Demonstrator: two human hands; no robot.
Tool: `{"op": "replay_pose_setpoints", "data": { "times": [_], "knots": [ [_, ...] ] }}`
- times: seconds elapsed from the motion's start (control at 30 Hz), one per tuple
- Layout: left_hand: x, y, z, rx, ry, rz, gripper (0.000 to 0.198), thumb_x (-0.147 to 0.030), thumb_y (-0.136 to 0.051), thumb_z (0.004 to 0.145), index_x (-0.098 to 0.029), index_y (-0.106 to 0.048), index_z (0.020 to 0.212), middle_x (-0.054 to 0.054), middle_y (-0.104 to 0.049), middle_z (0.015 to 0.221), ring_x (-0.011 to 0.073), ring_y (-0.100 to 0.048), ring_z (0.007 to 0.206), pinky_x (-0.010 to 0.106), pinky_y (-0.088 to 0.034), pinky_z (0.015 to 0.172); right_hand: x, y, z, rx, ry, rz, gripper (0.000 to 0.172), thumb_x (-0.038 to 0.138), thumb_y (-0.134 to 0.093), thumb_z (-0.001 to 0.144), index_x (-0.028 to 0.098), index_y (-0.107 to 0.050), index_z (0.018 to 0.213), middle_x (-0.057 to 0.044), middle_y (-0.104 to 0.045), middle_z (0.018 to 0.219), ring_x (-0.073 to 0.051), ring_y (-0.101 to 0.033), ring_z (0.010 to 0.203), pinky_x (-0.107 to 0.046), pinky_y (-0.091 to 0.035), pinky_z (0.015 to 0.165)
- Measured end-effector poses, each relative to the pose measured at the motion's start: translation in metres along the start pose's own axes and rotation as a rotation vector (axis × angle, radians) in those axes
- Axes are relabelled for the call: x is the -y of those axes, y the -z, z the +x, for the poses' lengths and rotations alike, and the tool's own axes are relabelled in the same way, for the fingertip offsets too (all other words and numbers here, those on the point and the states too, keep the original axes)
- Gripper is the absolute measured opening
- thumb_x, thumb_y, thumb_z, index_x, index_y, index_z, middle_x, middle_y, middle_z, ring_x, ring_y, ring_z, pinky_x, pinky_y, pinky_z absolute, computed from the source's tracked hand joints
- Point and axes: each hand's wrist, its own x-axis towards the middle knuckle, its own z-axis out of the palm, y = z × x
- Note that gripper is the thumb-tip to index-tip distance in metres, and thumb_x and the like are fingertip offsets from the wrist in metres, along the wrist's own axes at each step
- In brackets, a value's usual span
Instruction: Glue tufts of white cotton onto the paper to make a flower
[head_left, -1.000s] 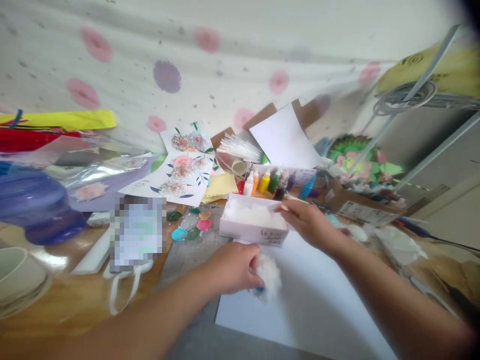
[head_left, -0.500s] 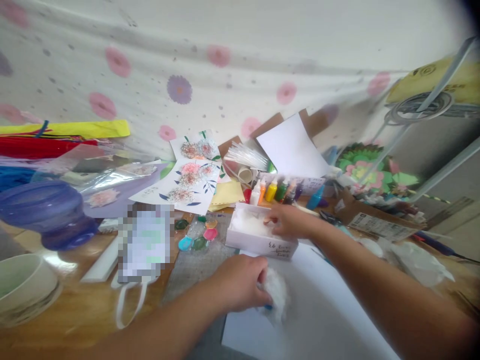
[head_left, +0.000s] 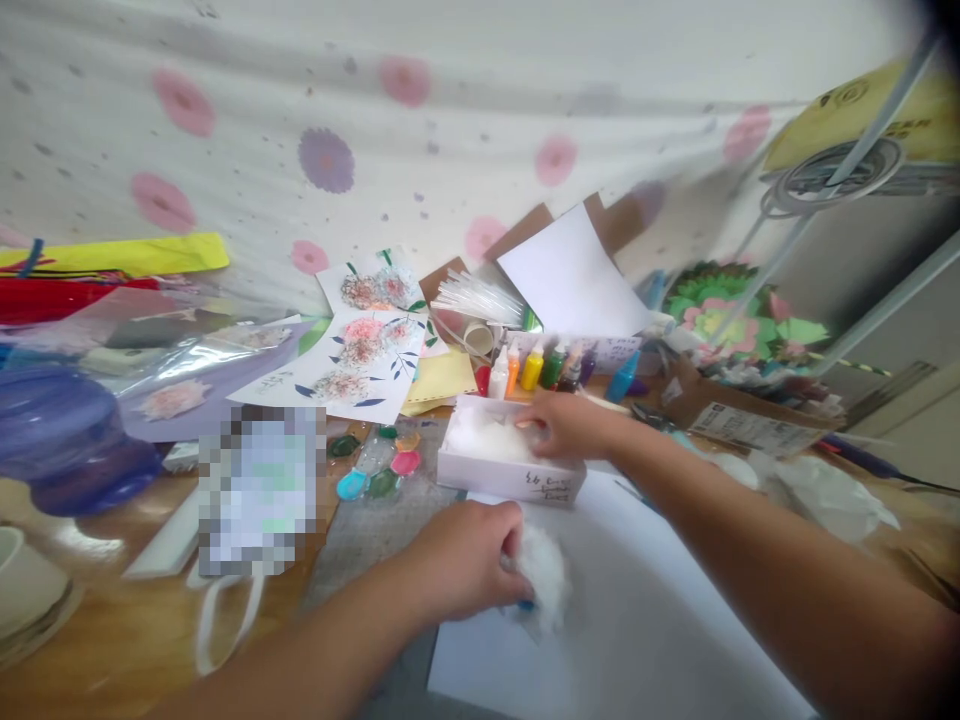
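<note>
Closed left hand (head_left: 465,560), fingers curled round a cotton tuft (head_left: 546,585); something small and blue shows under the fingertips, too blurred to name. Tuft rests on a white sheet (head_left: 645,620), just in front of the white box (head_left: 510,478).

Right hand (head_left: 571,425) lies over the far right corner of the box, fingertips dipped inside and touching the white fluff (head_left: 480,442) that fills it. Cannot tell whether those fingers pinch any or just lie on it.

Front wall of the box carries handwriting, unreadable. Box stands at the far edge of the sheet, touching or overlapping it.

Left of the box: a cluster of coloured blobs (head_left: 379,472) in teal, green, pink and orange, on a grey mat (head_left: 367,545).

Behind the box: a row of small paint bottles (head_left: 534,366), upright, close together.

Behind and left of the box: flower prints (head_left: 360,352) on white card.

Far left of the box: a purple glass vessel (head_left: 67,435).
</note>
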Motion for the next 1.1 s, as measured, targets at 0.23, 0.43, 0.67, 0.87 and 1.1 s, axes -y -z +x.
{"op": "replay_pose_setpoints", "data": {
  "times": [0.23, 0.43, 0.67, 0.87, 1.1],
  "knots": [
    [-0.003, 0.002, 0.0, 0.017, 0.033, -0.015, 0.027, -0.04, -0.064, 0.055, -0.023, -0.051, 0.073, -0.004, -0.054, 0.067, 0.0116, -0.045, 0.057, 0.02, -0.021, 0.044, -0.005, 0.011, 0.001, -0.126, -0.046, 0.116, 0.013, 0.016, -0.054, 0.066, 0.017, -0.064, 0.074, -0.004, -0.065, 0.08, -0.016, -0.056, 0.069, -0.022, -0.036, 0.059],
    [-0.003, 0.003, 0.001, 0.03, 0.034, -0.028, 0.026, -0.039, -0.064, 0.056, -0.023, -0.05, 0.072, -0.004, -0.053, 0.066, 0.0113, -0.044, 0.056, 0.02, -0.021, 0.044, -0.005, 0.02, -0.011, -0.142, -0.063, 0.307, 0.018, 0.021, -0.049, 0.074, 0.019, -0.065, 0.081, 0.0, -0.068, 0.08, -0.013, -0.06, 0.072, -0.02, -0.042, 0.062],
    [-0.001, 0.002, 0.0, 0.015, -0.007, -0.006, 0.025, -0.039, -0.063, 0.057, -0.023, -0.049, 0.071, -0.005, -0.054, 0.065, 0.0111, -0.045, 0.056, 0.021, -0.023, 0.044, 0.009, 0.02, -0.035, -0.187, -0.158, 0.334, 0.019, 0.023, -0.05, 0.075, 0.019, -0.068, 0.075, 0.001, -0.069, 0.074, -0.013, -0.06, 0.069, -0.021, -0.043, 0.063],
    [-0.001, 0.0, 0.001, 0.0, -0.04, 0.005, 0.026, -0.038, -0.063, 0.057, -0.022, -0.048, 0.07, -0.005, -0.055, 0.064, 0.0112, -0.046, 0.056, 0.021, -0.024, 0.046, 0.016, 0.011, -0.068, -0.233, -0.231, 0.251, 0.018, 0.023, -0.051, 0.074, 0.021, -0.068, 0.079, 0.002, -0.069, 0.075, -0.014, -0.06, 0.07, -0.022, -0.042, 0.063],
    [-0.002, 0.001, 0.001, -0.006, -0.05, 0.003, 0.026, -0.038, -0.063, 0.057, -0.022, -0.047, 0.069, -0.006, -0.055, 0.064, 0.0112, -0.045, 0.056, 0.022, -0.024, 0.046, 0.018, 0.002, -0.056, -0.242, -0.246, 0.132, 0.022, 0.027, -0.054, 0.075, 0.023, -0.066, 0.092, -0.001, -0.066, 0.097, -0.016, -0.059, 0.084, -0.024, -0.04, 0.073]
  ]
}}
